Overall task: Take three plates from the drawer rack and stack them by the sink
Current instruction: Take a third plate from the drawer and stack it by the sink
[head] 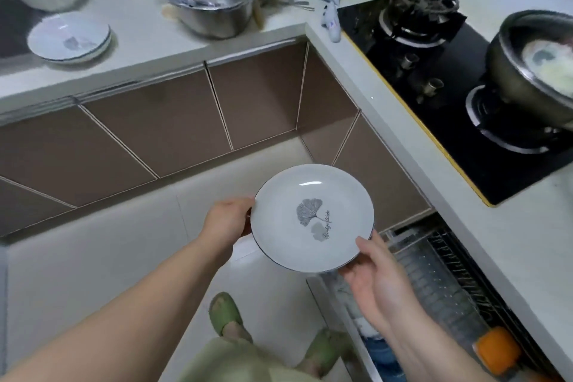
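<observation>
**Head view: leaf-print plate held over the floor**

Head camera shows a white plate (312,218) with a dark rim and a grey ginkgo-leaf print, held level above the floor beside the open drawer rack (449,285). The left hand (228,222) grips its left edge, fingers hidden beneath. The right hand (376,276) cups the lower right edge, fingers loosely spread. More stacked plates (69,38) of the same print sit on the desk (148,40) near the sink (12,25), which is cut off and blurred.
</observation>
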